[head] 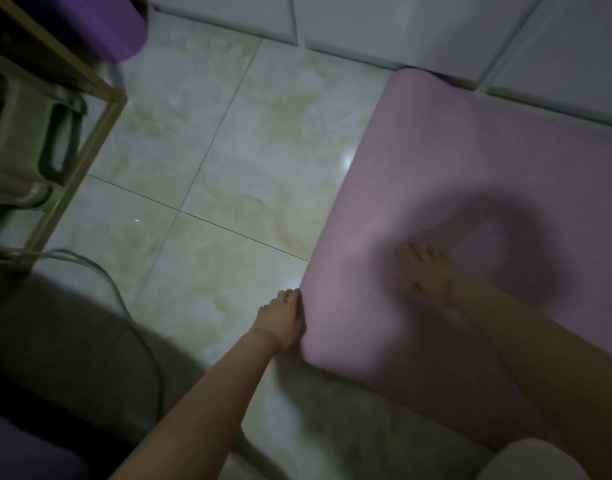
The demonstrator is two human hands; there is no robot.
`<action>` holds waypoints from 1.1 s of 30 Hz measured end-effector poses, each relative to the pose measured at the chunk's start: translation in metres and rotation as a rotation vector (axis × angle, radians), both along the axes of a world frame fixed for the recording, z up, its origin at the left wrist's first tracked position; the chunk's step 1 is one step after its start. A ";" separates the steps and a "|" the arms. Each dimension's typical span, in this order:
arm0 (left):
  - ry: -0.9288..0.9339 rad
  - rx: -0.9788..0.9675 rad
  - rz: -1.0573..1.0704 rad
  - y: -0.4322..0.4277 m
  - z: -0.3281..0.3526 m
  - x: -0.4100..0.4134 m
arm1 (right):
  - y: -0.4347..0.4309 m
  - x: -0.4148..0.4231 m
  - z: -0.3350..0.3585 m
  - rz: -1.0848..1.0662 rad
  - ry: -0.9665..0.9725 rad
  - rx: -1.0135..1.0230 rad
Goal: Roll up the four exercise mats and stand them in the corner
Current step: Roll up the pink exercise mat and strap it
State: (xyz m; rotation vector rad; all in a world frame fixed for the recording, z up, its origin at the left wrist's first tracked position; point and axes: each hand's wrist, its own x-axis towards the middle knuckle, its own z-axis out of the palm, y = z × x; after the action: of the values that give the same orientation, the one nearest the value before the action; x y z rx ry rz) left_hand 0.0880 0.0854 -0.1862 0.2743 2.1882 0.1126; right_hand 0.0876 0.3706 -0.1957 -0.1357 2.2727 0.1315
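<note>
Left hand (280, 320), fingers straight, touches the pink mat (471, 161) stretching away ahead; right hand (429, 271) presses flat on it.

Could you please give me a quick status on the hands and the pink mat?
Left hand at pink mat side edge, grip unclear. Right hand pressing flat on it. Mat unrolled on floor. Cable on tiles left, apart from mat.

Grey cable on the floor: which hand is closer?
Left. The left hand is at the edge of the pink mat, right of the cable; the right hand lies farther right, on the mat.
</note>
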 end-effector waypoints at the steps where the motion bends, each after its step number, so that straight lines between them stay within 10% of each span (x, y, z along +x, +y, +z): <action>1: 0.013 0.041 0.042 0.004 -0.003 0.000 | 0.002 0.001 -0.003 -0.010 0.019 -0.025; 13: -0.304 0.460 0.889 0.056 0.019 -0.029 | 0.003 0.000 0.011 -0.297 0.094 -0.279; 18: -0.047 0.606 1.079 0.076 0.044 -0.036 | 0.004 -0.018 0.068 -0.423 0.245 -0.472; 23: 0.042 0.705 0.918 0.099 0.085 -0.037 | 0.016 -0.026 0.126 -0.322 0.381 -0.531; 33: 0.463 0.726 -0.100 0.129 0.183 0.011 | 0.033 0.005 0.228 -0.092 0.658 -0.245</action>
State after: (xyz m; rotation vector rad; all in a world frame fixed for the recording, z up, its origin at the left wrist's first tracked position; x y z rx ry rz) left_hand 0.0995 0.2148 -0.0032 0.8850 2.5035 0.8684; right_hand 0.0928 0.4040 0.0325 -0.1281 2.9418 -0.1802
